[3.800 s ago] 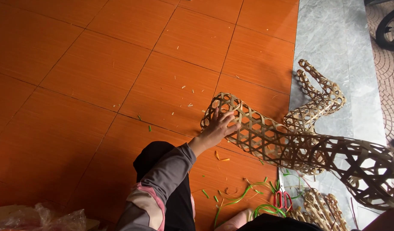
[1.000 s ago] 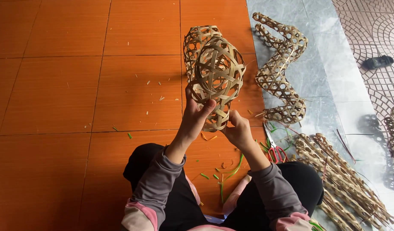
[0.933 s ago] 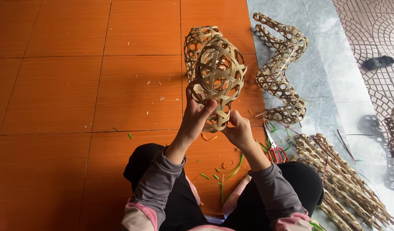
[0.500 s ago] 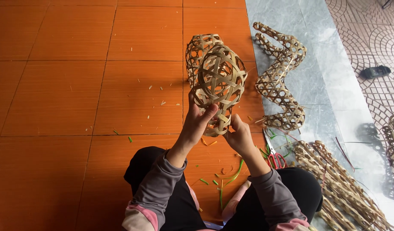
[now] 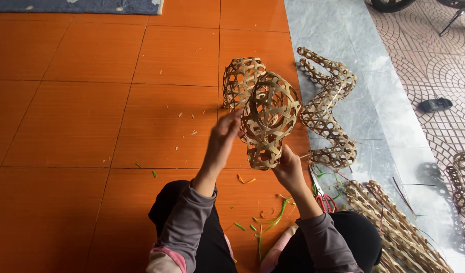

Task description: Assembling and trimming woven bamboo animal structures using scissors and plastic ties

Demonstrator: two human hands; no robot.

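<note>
Centre of frame: woven form, open hexagonal lattice of pale bamboo strips, held up over the orange tile floor. Left hand is closed on the form's left side, fingers hooked into the lattice. Right hand grips the narrow lower end from beneath. Both hands carry it clear of the floor.

Progress, as judged: the lattice looks closed over two rounded lobes, upper one behind, lower one in front; the body seems largely woven. Whether the lower end is bound off cannot be told, since the right hand covers it.

Right of centre, on the grey stone strip: a zigzag woven piece, lying flat, apparently complete. Lower right: a heap of like woven pieces. Red-handled scissors lie just beside the right wrist. Green strip offcuts and small chips are scattered on the tiles near the knees.
</note>
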